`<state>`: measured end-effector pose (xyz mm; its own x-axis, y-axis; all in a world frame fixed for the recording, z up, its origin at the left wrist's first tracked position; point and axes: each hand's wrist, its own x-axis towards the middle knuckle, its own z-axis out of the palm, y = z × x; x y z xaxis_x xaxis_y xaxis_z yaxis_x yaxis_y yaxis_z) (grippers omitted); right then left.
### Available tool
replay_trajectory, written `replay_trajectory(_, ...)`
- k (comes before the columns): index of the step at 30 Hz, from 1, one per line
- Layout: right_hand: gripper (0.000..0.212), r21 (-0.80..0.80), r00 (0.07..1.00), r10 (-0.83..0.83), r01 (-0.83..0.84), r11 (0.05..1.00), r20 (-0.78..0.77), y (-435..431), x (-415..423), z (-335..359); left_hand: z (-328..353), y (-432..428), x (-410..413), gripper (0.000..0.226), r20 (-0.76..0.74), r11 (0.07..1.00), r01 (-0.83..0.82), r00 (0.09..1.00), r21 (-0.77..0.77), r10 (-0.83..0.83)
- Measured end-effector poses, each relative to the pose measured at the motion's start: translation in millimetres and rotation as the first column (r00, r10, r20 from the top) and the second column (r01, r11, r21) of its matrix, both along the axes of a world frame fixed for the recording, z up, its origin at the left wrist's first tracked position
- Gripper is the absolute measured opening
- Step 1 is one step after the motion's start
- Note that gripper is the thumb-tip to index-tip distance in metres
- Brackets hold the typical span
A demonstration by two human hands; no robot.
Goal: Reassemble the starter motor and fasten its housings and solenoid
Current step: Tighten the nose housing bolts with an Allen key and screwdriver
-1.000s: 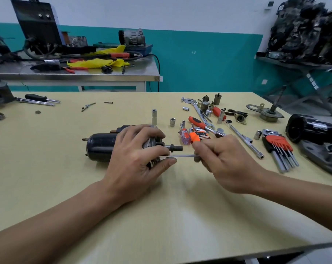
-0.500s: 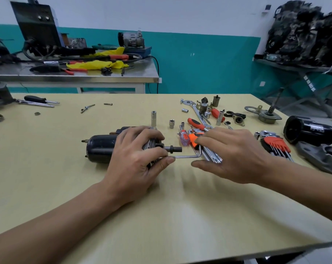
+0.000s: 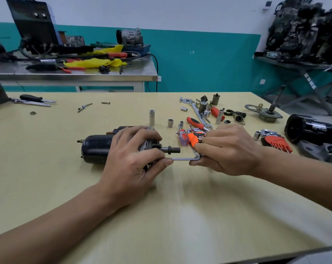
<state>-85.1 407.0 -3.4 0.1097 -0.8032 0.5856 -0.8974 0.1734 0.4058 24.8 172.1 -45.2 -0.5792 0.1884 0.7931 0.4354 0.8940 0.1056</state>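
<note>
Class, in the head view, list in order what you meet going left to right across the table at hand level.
From the left: starter motor → left hand gripping it → hex key → right hand holding it → orange hex key set → black cylindrical housing.

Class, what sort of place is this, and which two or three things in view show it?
Probably a vehicle-repair workshop: a black cylindrical starter motor lies on the pale yellow worktable, chrome sockets and an orange hex-key set lie nearby, and dark engine parts are heaped on a metal shelf.
</note>
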Motion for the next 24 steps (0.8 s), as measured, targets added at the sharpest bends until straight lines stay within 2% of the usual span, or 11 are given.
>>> replay_trajectory(2, 0.053, -0.086, 0.972, -0.012, 0.033, 0.996, 0.234, -3, 10, -14, 0, 0, 1, 0.039, -0.004, 1.000, 0.005, 1.000, -0.001, -0.005)
replay_trajectory(3, 0.058, -0.139, 0.928, -0.008, 0.065, 0.988, 0.373, -6, 18, -23, 0, -1, 1, 0.040, -0.006, 1.000, 0.009, 1.000, 0.000, -0.009)
replay_trajectory(6, 0.066, -0.216, 0.732, 0.038, 0.150, 0.965, 0.680, -10, 34, -43, -1, -3, 3, 0.042, -0.025, 1.000, 0.030, 0.999, 0.007, -0.029)
replay_trajectory(7, 0.066, -0.212, 0.711, 0.037, 0.159, 0.964, 0.702, -10, 36, -44, 0, -3, 4, 0.042, -0.027, 0.999, 0.033, 0.999, 0.007, -0.033)
replay_trajectory(9, 0.063, -0.179, 0.770, 0.004, 0.144, 0.973, 0.638, -8, 35, -40, 0, -2, 5, 0.040, -0.029, 0.999, 0.040, 0.999, 0.012, -0.040)
replay_trajectory(12, 0.039, -0.140, 0.855, -0.046, 0.137, 0.981, 0.516, -8, 34, -31, 5, 2, 8, 0.035, 0.003, 0.996, 0.050, 0.999, 0.075, -0.051)
replay_trajectory(15, 0.028, -0.105, 0.878, -0.026, 0.087, 0.991, 0.478, -14, 36, -30, 19, -2, 14, 0.071, 0.161, 0.948, 0.042, 0.982, 0.314, -0.097)
replay_trajectory(16, 0.028, -0.087, 0.873, -0.006, 0.055, 0.995, 0.487, -14, 35, -30, 25, -8, 15, 0.078, 0.205, 0.937, 0.024, 0.974, 0.347, -0.101)
replay_trajectory(19, 0.038, -0.029, 0.826, 0.010, 0.008, 1.000, 0.564, -5, 29, -23, 44, -36, 12, 0.092, 0.377, 0.961, -0.076, 0.926, 0.266, -0.031)
replay_trajectory(21, 0.045, -0.034, 0.756, 0.013, 0.012, 0.999, 0.654, 8, 25, -17, 53, -49, 10, 0.100, 0.536, 0.978, -0.088, 0.844, 0.188, -0.028)
replay_trajectory(24, 0.033, -0.177, 0.616, 0.103, 0.060, 0.982, 0.781, 24, 19, -10, 54, -52, 11, 0.104, 0.617, 0.994, -0.045, 0.786, 0.102, -0.028)
